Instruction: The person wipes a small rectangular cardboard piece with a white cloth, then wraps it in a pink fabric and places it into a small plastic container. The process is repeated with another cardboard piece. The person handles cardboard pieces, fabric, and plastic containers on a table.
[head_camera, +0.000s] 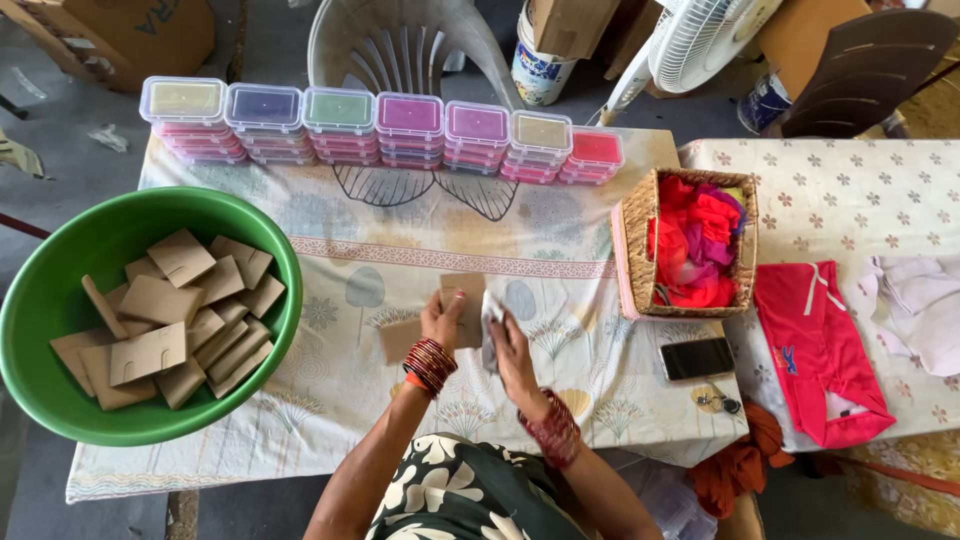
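**Two hands on one card piece, mid-bench**

Both hands meet over the middle of the bench (330, 420), which is covered w/ a printed cloth. Left hand (440, 322) grasps a brown cardboard piece (462, 300) by its lower edge, thumb and fingers pinching it so it stands roughly upright. Right hand (512, 350) is closed on sth small, pale and glossy (490, 325), prob. a clear sleeve or wrapper, right beside the card; can't tell exactly what. Another cardboard piece (400, 338) lies flat on the cloth just under the left wrist.

Handling, as I judge it: card looks thin, light, fairly stiff, will crease if squeezed mid-face, so edge or corner pinch suits it best. The pale item looks flimsy and slippery, needs a fingertip grip.

Around them: green plastic basin (60, 400) at left, overhanging the bench edge, full of similar cut cardboard pieces. Along the far edge, a row of stacked clear boxes (380, 130) w/ coloured contents: yellow, purple, green, pink, red. To the right, a wicker basket (632, 230) of red and pink cloth, a dark phone (697, 358) near it, keys (718, 400) just below. Red garment (815, 350) lies on the next table. White plastic chair (400, 45) and fan (700, 35) stand behind.
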